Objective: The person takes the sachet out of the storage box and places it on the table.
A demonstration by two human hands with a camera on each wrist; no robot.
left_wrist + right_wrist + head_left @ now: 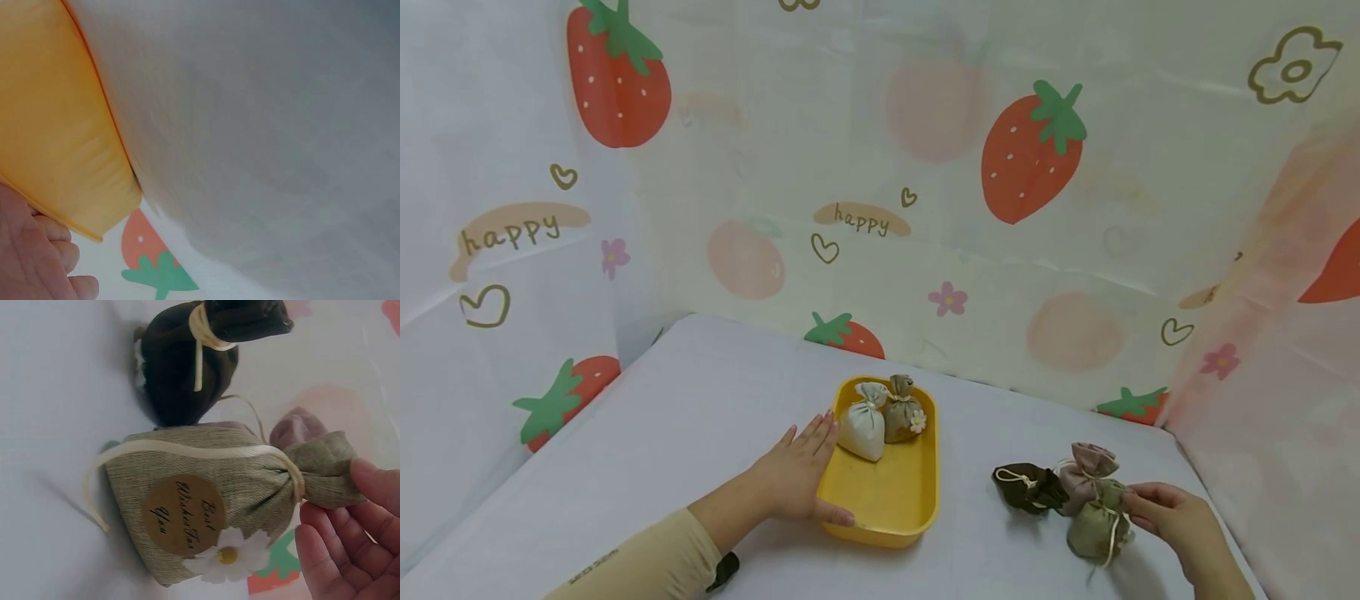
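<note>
A yellow tray (880, 500) on the table holds a white drawstring sachet (862, 429) and a brown sachet (901, 417) with a flower, side by side at its far end. Against the tray's left side rests my left hand (797, 475), fingers straight along the rim and thumb near the front corner. My right hand (1172, 517) pinches the gathered top of a green sachet (206, 500), which carries a round "Best Wishes For You" label and a white flower. Close beside it are a pink sachet (1078, 483), partly hidden, and a black sachet (1028, 487) lying on its side.
The white table (737, 375) is bordered by a strawberry-printed cloth backdrop (865, 283) at the back and sides. A small dark object (724, 572) shows partly from behind my left sleeve.
</note>
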